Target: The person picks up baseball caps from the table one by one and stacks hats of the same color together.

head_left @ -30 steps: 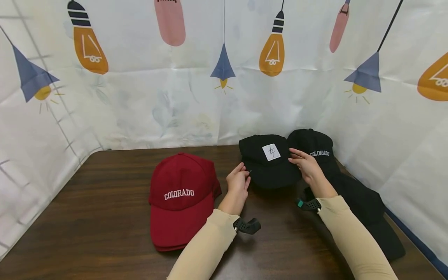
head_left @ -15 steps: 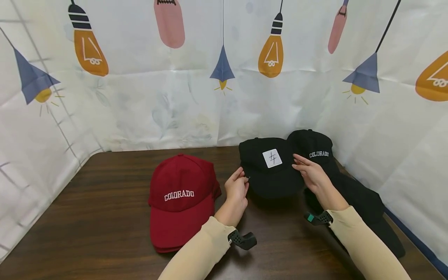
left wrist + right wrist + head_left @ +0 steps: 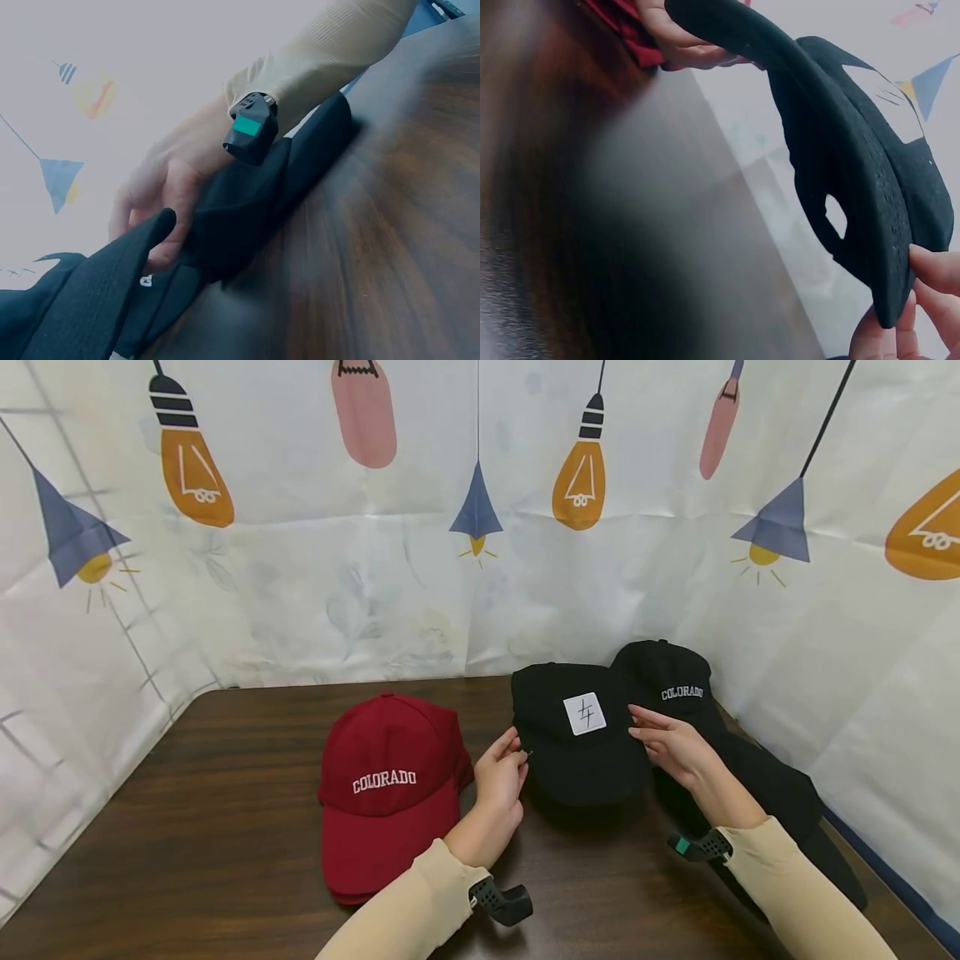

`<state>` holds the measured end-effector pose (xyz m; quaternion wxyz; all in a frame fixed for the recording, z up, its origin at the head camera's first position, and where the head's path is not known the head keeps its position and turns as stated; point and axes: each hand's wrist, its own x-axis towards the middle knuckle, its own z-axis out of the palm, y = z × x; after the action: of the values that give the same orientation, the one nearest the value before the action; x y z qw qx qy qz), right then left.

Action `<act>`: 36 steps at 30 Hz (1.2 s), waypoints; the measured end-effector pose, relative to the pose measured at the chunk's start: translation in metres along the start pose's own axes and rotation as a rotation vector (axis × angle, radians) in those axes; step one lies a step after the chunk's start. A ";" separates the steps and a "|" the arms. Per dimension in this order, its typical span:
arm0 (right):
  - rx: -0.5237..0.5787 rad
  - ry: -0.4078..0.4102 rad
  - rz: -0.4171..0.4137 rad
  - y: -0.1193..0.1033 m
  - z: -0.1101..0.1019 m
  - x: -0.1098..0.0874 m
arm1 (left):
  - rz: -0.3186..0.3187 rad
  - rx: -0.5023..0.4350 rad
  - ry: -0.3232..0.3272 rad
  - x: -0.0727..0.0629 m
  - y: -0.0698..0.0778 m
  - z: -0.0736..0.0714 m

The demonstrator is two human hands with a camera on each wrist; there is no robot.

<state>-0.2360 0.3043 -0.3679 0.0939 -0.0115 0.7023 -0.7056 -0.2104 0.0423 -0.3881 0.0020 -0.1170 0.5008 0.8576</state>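
The left hand and right hand pinch opposite edges of a white-labelled black cap right of centre in the head view; a red cap sits left of centre.

Middle cap above table, between left stack and right caps

The head camera is looking forward and down from above the near side of the table, taking in its far edge from well back. The left wrist camera is peering low and tilted across the tabletop, facing the right hand. Close in, the right wrist camera is facing the labelled black cap and the left hand; it and the head view are sharing both.
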 end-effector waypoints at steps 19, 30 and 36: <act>-0.042 0.001 0.077 0.020 0.004 -0.012 | -0.055 0.039 -0.010 -0.028 -0.002 -0.029; -0.097 -0.042 0.102 0.027 0.008 -0.019 | -0.080 0.062 -0.041 -0.035 -0.001 -0.045; -0.137 -0.056 0.116 0.030 0.009 -0.021 | -0.100 0.075 -0.063 -0.039 -0.006 -0.053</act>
<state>-0.2101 0.2984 -0.3956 0.1532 0.0034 0.7455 -0.6486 -0.1612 0.0043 -0.4106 0.0648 -0.1147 0.5258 0.8404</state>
